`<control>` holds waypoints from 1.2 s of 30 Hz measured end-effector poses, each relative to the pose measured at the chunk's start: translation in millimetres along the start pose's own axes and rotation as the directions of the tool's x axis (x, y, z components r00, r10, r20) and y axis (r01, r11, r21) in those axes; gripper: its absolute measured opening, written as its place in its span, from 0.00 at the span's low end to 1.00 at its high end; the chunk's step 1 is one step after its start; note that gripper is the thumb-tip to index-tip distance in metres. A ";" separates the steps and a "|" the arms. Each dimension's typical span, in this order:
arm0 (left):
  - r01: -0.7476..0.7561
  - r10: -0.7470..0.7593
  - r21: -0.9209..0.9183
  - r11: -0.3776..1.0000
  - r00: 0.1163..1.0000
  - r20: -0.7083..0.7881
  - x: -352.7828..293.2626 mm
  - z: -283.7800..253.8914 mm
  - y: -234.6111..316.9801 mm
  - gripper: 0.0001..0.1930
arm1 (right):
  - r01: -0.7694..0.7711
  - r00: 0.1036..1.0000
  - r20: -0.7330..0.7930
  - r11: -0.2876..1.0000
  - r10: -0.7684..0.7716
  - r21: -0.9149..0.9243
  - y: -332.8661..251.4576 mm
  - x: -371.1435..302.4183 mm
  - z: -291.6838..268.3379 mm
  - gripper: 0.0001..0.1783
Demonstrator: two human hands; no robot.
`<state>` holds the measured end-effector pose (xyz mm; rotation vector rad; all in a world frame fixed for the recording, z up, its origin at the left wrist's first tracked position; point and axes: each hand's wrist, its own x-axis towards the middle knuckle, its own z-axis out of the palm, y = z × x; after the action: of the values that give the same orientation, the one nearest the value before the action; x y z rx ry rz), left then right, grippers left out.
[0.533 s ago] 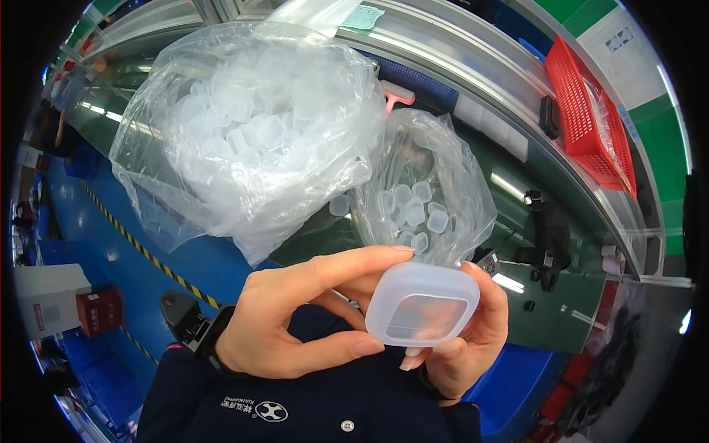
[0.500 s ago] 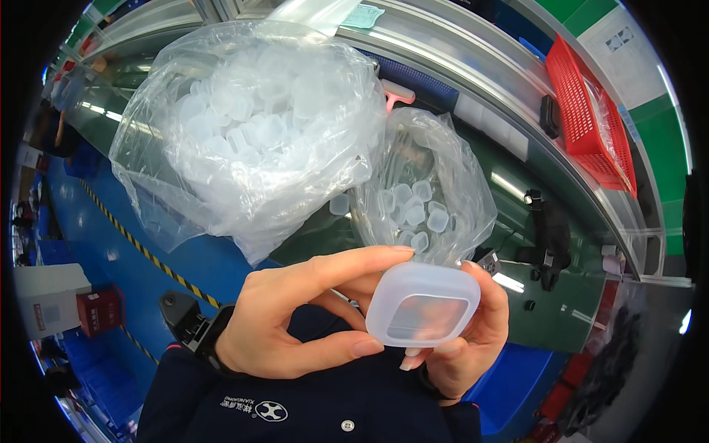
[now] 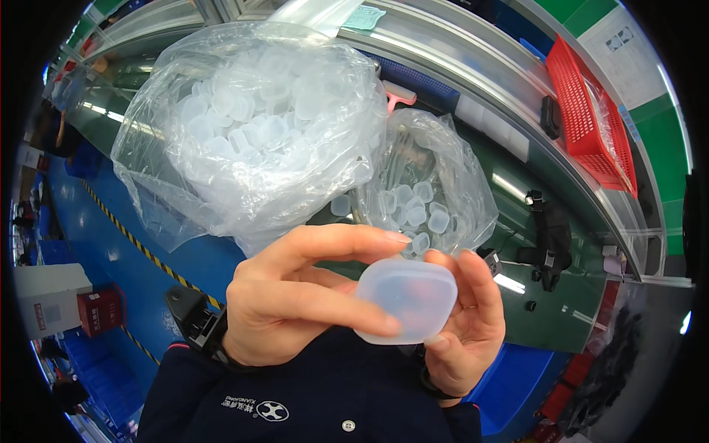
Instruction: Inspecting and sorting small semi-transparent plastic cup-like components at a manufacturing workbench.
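Observation:
Between my hands is a translucent, rounded-square plastic cover (image 3: 413, 292), with a broad face turned up toward me. From the left, my left hand (image 3: 269, 306) curls around it, one finger pressed on that face and another reaching past its upper edge. My right hand (image 3: 469, 336) grips the cover's right side, fingers bent and thumb at the lower corner. Just beyond sits a small clear bag (image 3: 469, 184) with several similar translucent pieces (image 3: 416, 215) inside. A much larger clear bag (image 3: 310, 166), heaped with such pieces, stands to its left.
One loose piece (image 3: 340, 205) lies between the bags on the dark green tabletop (image 3: 561, 325). A pink-handled tool (image 3: 399, 94) is behind them. At the right are a black strap device (image 3: 548, 240) and a red perforated basket (image 3: 587, 122). Black-and-yellow tape (image 3: 140, 236) marks the blue floor.
The cover has turned over, from a face with a recessed square to a smooth face, and shifted slightly left. One left finger now lies across it.

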<state>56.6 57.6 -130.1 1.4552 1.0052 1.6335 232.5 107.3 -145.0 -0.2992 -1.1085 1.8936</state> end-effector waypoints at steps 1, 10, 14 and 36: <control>0.032 -0.032 -0.011 0.999 0.999 -0.003 -0.8 -1.3 -1.4 0.15 | 0.000 1.000 -0.002 1.000 0.000 -0.001 0.0 -0.3 -1.0 0.36; 0.186 -0.186 0.008 0.982 0.979 0.081 -0.4 0.5 8.4 0.31 | 0.071 0.997 -0.016 0.997 -0.071 -0.009 0.4 -2.4 2.9 0.38; 0.207 -0.208 0.022 0.978 0.978 0.031 -3.0 3.9 6.1 0.23 | 0.153 0.985 -0.066 0.984 -0.159 -0.091 3.9 2.0 2.7 0.41; 0.328 0.030 0.941 -0.089 0.945 -0.327 24.2 -130.7 -152.2 0.13 | 0.008 0.974 -0.215 0.966 -0.066 -0.259 1.7 3.7 3.5 0.17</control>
<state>-73.7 134.5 -264.1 1.7923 2.8825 0.5747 227.4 107.9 -143.6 -0.6172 -1.1962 1.6369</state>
